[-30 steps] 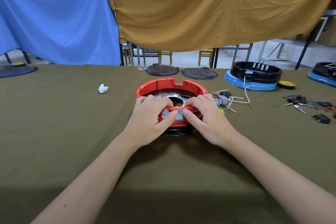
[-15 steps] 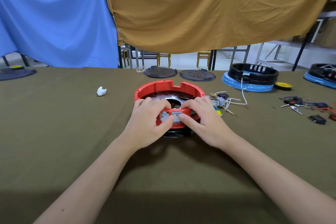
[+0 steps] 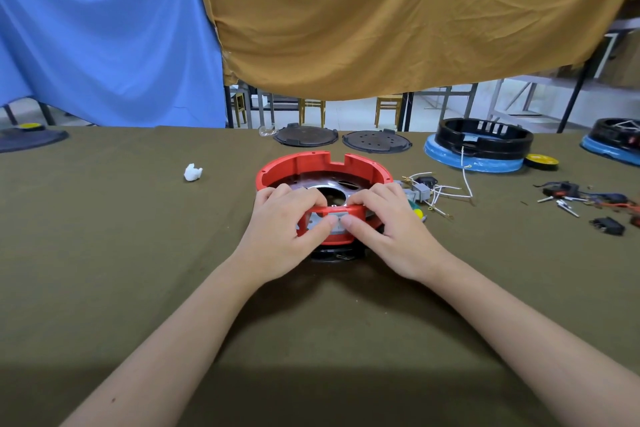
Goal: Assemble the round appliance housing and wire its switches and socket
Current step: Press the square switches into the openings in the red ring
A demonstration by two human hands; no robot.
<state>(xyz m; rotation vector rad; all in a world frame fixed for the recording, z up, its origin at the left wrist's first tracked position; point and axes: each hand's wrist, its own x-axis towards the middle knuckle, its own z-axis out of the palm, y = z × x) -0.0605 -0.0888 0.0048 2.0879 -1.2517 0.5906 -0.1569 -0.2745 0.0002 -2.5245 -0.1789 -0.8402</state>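
Both hands clamped on the near rim of the red housing (image 3: 322, 166), dead centre of the frame on the olive table cloth (image 3: 121, 253). Left hand (image 3: 280, 236) curled over the rim from the left, fingers hooked inside, thumb pressing a small grey part (image 3: 334, 220) seated in the near wall. Right hand (image 3: 391, 232) mirrored from the right, fingers over the rim, thumb tip meeting the left one on that same grey bit. So grasping, not released, on both sides.

Housing itself: round red plastic ring, open on top, notch cut in the far wall, shiny metal plate with a centre hole down inside. Sitting on something black underneath, can't tell what. Near wall mostly hidden by the thumbs.

Around it:
- loose grey connectors with white wires (image 3: 436, 192) just right of the housing, partly tucked behind the right hand
- two dark round plates (image 3: 341, 139) further back, centre
- black ring on a blue base (image 3: 481, 146) upper right, white wire dangling off it, yellow disc (image 3: 541, 161) beside it
- second blue-and-black unit (image 3: 614, 140) cut off at the right edge
- small switches and terminals (image 3: 585, 201) scattered at right
- white crumpled scrap (image 3: 192, 172) well off to the left
- blue cloth (image 3: 104, 28) and mustard cloth (image 3: 381, 10) hanging behind the table
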